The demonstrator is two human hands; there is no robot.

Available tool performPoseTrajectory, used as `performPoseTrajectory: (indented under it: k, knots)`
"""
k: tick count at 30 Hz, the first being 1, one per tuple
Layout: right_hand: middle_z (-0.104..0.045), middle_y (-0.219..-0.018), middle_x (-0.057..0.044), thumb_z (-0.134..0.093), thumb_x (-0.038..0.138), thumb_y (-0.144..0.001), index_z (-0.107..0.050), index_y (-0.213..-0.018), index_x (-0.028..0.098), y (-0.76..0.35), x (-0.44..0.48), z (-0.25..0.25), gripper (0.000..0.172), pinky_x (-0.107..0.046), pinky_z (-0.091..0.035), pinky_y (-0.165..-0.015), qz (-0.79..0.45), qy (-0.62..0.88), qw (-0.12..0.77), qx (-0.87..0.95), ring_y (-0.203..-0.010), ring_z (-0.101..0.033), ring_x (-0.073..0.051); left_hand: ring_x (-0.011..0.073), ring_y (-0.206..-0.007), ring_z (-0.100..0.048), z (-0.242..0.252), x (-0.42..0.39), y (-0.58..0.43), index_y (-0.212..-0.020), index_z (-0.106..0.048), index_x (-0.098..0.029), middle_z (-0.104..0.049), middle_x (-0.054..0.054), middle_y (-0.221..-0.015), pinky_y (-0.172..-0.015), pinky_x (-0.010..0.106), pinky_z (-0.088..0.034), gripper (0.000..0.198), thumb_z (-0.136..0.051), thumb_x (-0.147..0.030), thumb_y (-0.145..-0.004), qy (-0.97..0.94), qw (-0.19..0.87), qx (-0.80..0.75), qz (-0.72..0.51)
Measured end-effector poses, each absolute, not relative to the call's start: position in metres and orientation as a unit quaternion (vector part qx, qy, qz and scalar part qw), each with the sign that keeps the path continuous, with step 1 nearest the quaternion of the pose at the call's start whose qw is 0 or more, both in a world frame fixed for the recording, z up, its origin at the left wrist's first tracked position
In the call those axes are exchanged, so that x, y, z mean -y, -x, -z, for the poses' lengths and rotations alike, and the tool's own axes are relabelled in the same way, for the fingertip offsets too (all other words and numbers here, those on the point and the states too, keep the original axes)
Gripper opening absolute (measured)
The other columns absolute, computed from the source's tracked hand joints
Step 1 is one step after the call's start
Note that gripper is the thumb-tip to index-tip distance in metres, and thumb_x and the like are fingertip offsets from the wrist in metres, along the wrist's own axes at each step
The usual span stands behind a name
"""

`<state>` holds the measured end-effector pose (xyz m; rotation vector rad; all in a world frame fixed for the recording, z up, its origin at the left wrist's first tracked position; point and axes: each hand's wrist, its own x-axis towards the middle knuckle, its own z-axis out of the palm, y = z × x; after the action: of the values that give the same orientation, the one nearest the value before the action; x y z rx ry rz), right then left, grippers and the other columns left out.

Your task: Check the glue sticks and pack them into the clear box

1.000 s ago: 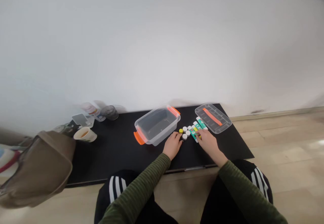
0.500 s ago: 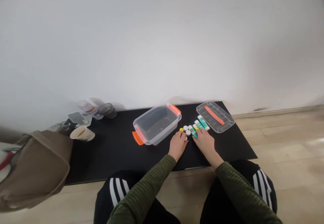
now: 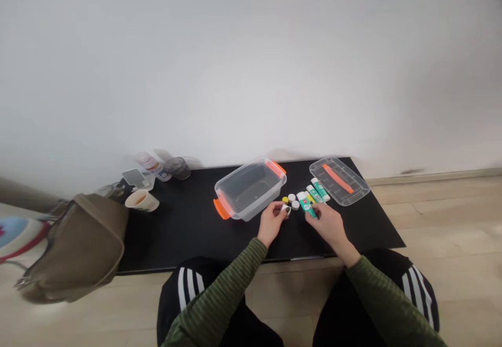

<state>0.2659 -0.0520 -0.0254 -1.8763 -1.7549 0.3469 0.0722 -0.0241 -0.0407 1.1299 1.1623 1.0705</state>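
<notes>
My left hand (image 3: 270, 223) pinches a small white cap (image 3: 286, 209) between thumb and fingers, just above the black table. My right hand (image 3: 328, 224) is closed on the lower end of a green-and-white glue stick (image 3: 305, 201), whose white end points away from me. Beyond it lie more glue sticks (image 3: 320, 189), side by side, one with yellow on it. Between my hands, two white caps (image 3: 295, 205) and a yellow cap (image 3: 285, 200) rest on the table. Left of them stands a clear plastic box (image 3: 262, 209) with orange latches, with no lid on it.
The box's clear lid (image 3: 355, 193) with an orange handle lies at the table's right end. On the left are a paper cup (image 3: 148, 204) of brownish drink, a spray can (image 3: 152, 166), a dark glass (image 3: 178, 168), a white device (image 3: 137, 178) and a brown bag (image 3: 90, 237).
My left hand has picked up a white cap. My right hand has lifted and tilted a glue stick. The whole view has shifted slightly.
</notes>
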Motion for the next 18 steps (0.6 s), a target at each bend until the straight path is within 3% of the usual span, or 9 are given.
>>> performPoseTrajectory:
  k: [3, 6, 13, 18]
  knots:
    - [-0.070, -0.081, -0.002, -0.061, 0.038, -0.079, -0.066, -0.093, 0.021, -0.263, 0.064, 0.022, 0.023, -0.025, -0.046, -0.067, -0.186, 0.633, 0.332, 0.674, -0.071, -0.065, -0.017, 0.0189, -0.091, -0.068, 0.033, 0.028, -0.070, -0.100, -0.066, -0.015, -0.070, 0.008, -0.097, -0.085, 0.037, -0.055, 0.036, -0.077, -0.038, -0.075, -0.299, 0.695, -0.416, -0.505]
    - [-0.071, -0.086, -0.003, -0.058, 0.036, -0.081, -0.064, -0.099, 0.020, -0.254, 0.072, 0.020, 0.025, -0.025, -0.047, -0.068, -0.232, 0.593, 0.345, 0.689, -0.070, -0.064, -0.016, 0.0152, -0.088, -0.068, 0.027, 0.031, -0.068, -0.096, -0.068, -0.015, -0.071, 0.007, -0.096, -0.090, 0.033, -0.054, 0.031, -0.079, -0.033, -0.073, -0.205, 0.741, -0.378, -0.515]
    - [-0.070, -0.082, -0.002, -0.057, 0.033, -0.083, -0.063, -0.102, 0.020, -0.244, 0.075, 0.023, 0.025, -0.024, -0.046, -0.065, -0.243, 0.571, 0.336, 0.708, -0.064, -0.061, -0.014, 0.0106, -0.080, -0.066, 0.022, 0.031, -0.064, -0.097, -0.069, -0.016, -0.071, 0.004, -0.093, -0.081, 0.027, -0.055, 0.029, -0.078, -0.033, -0.075, -0.202, 0.743, -0.372, -0.519]
    - [-0.072, -0.087, -0.004, -0.057, 0.034, -0.083, -0.064, -0.104, 0.020, -0.243, 0.073, 0.024, 0.026, -0.025, -0.048, -0.069, -0.212, 0.574, 0.335, 0.717, -0.070, -0.065, -0.016, 0.0118, -0.080, -0.066, 0.018, 0.031, -0.062, -0.098, -0.069, -0.016, -0.070, 0.004, -0.092, -0.083, 0.030, -0.055, 0.036, -0.081, -0.037, -0.071, -0.224, 0.722, -0.387, -0.528]
